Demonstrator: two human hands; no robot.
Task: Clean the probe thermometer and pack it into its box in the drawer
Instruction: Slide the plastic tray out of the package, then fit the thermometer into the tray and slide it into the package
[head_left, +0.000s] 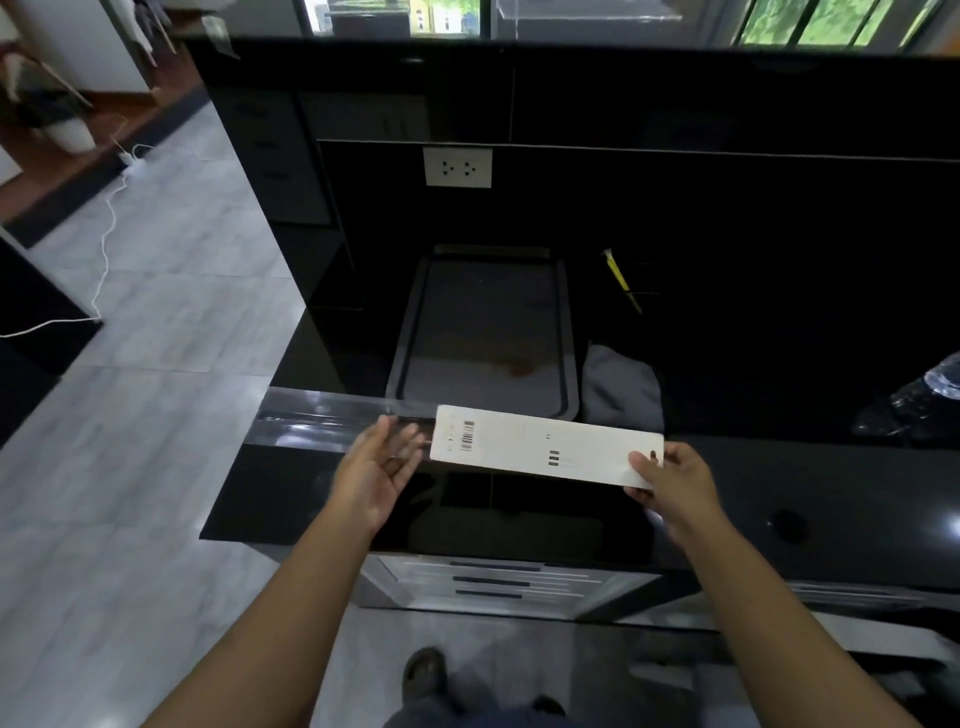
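Holding a long white box (545, 449) level above the front edge of a glossy black counter (779, 483), we pinch its right end with our right hand (675, 486), thumb on top. Our left hand (376, 467) hovers just beside the box's left end, fingers spread and loose. Behind the box lie a grey tray (485, 332) and a grey cloth (621, 387), touching side by side. A yellow-handled tool (621, 280), perhaps the thermometer, lies farther back on bare counter.
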